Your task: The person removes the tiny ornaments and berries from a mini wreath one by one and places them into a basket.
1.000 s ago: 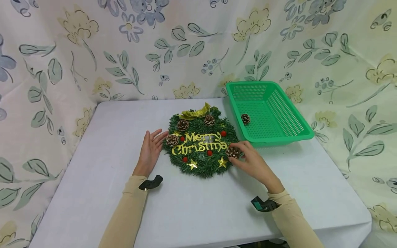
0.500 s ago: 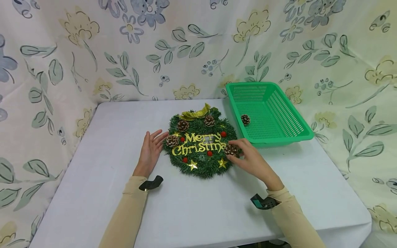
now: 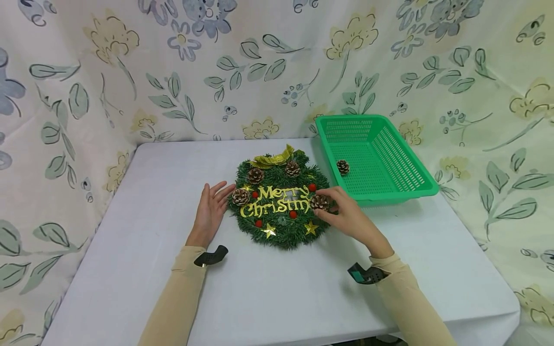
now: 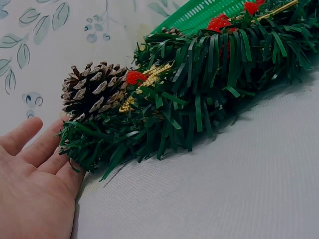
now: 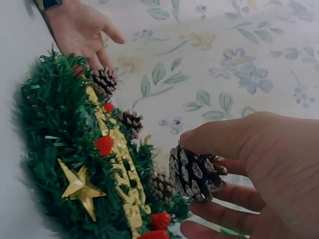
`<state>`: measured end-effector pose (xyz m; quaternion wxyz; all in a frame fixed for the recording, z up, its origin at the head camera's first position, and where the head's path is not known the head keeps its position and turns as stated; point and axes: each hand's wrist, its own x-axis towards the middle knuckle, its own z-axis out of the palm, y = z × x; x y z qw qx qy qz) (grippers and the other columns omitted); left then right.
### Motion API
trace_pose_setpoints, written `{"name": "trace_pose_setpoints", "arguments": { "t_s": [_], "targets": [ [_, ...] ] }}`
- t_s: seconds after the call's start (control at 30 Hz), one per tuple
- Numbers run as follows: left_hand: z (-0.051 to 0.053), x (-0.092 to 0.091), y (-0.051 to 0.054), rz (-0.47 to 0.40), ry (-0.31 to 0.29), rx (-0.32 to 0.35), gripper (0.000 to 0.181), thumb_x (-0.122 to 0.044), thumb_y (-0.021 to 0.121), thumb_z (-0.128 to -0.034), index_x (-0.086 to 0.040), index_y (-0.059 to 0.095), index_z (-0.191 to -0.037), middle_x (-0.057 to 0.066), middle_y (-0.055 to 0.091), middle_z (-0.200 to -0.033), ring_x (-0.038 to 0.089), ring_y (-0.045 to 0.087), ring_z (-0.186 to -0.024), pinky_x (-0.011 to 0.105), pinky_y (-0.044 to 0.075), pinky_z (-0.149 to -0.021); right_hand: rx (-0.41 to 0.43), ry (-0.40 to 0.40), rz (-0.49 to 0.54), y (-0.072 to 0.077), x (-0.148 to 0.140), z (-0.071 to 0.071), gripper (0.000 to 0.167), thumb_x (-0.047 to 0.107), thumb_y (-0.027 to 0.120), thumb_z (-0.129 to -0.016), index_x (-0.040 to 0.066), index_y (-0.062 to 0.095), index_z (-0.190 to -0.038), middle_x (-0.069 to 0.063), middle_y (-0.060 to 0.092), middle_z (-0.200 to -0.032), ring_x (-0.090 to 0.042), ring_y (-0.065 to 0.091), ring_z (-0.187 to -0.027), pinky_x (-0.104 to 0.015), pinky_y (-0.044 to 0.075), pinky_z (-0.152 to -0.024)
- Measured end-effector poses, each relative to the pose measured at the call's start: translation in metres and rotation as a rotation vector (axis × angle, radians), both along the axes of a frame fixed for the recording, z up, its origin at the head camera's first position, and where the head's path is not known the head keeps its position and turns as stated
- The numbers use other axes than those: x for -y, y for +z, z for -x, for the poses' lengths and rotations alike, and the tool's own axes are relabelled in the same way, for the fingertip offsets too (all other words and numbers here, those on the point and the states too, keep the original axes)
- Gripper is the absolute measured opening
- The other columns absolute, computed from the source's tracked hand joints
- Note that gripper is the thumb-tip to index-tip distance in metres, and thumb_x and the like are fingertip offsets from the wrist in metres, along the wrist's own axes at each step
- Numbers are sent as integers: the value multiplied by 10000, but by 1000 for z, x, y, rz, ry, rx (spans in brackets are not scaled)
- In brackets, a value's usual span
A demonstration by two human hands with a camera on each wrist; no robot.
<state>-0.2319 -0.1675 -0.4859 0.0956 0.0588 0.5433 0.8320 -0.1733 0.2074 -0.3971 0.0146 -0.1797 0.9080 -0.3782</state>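
A green Christmas wreath [image 3: 285,235] lies on the table, bearing gold "Merry Christmas" lettering [image 3: 274,206], red berries, gold stars and a gold bow. Pinecones sit on its left edge [image 3: 240,197] and upper part [image 3: 255,176]. Between thumb and fingers, my right hand [image 3: 352,218] pinches a pinecone [image 5: 194,174] over the wreath's right side, covering the end of the lettering. In the right wrist view the cone appears held above the greenery. My left hand [image 3: 208,211] is palm up with extended fingers, its fingertips touching the wreath's left edge beside a pinecone [image 4: 94,92].
A green plastic basket [image 3: 389,196] stands at the back right of the table, near the wreath. One pinecone [image 3: 343,167] lies inside it, by the left wall. A white cloth [image 3: 268,298] covers the table, and a floral curtain [image 3: 182,91] hangs behind.
My right hand has moved the pinecone a little up and left over the wreath's right edge. The left hand and the wreath have stayed in place.
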Motion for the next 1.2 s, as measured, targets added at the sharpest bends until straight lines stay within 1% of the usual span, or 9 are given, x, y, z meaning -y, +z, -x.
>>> {"name": "trace_pose_setpoints", "arguments": {
  "t_s": [0.07,0.27,0.5,0.63,0.77,1.0,1.2],
  "targets": [
    [0,0,0,-1,1,-1,775,-604,158,-1076,-53,157,-1621,201,304,-1649,259,227,-1569,435,19,-1309,-5,4,5,3,0,3,516,225,713,-970,65,538,-1428,-124,526,-1353,-251,561,-1122,-429,548,-902],
    [-1,-1,2,-13,6,-2,731,-556,126,-1094,-49,164,-1619,211,299,-1648,259,229,-1568,434,23,-1309,-23,25,25,10,3,13,486,239,711,-973,106,559,-1415,-121,528,-1339,-259,575,-1141,-443,565,-906],
    [0,-1,2,-20,9,12,733,-562,124,-1092,-52,175,-1617,202,312,-1645,255,236,-1567,427,27,-1310,-33,45,33,17,6,21,505,223,708,-974,79,540,-1427,-146,519,-1360,-279,545,-1143,-517,553,-918],
    [0,-1,2,-14,10,8,740,-570,124,-1089,-53,176,-1617,200,315,-1644,254,240,-1565,430,33,-1309,-34,46,20,21,8,25,507,234,709,-974,93,541,-1430,-135,523,-1365,-275,548,-1150,-493,549,-915],
    [0,-1,1,-9,10,7,739,-571,128,-1089,-56,175,-1617,198,314,-1645,256,246,-1562,432,39,-1309,-17,45,7,25,11,28,504,251,705,-977,111,541,-1432,-115,526,-1366,-269,561,-1166,-458,547,-919],
    [0,-1,1,-19,10,20,774,-611,167,-1074,-62,173,-1619,190,323,-1643,254,251,-1560,427,33,-1310,-28,46,12,32,15,35,492,241,709,-974,101,553,-1419,-122,546,-1331,-266,552,-1152,-462,557,-905],
    [0,-2,2,-35,14,18,735,-561,136,-1094,-46,170,-1617,207,318,-1641,260,258,-1556,423,42,-1310,-35,49,26,36,19,40,493,249,714,-970,117,558,-1418,-109,551,-1347,-272,546,-1168,-501,551,-923]
  ]
}}
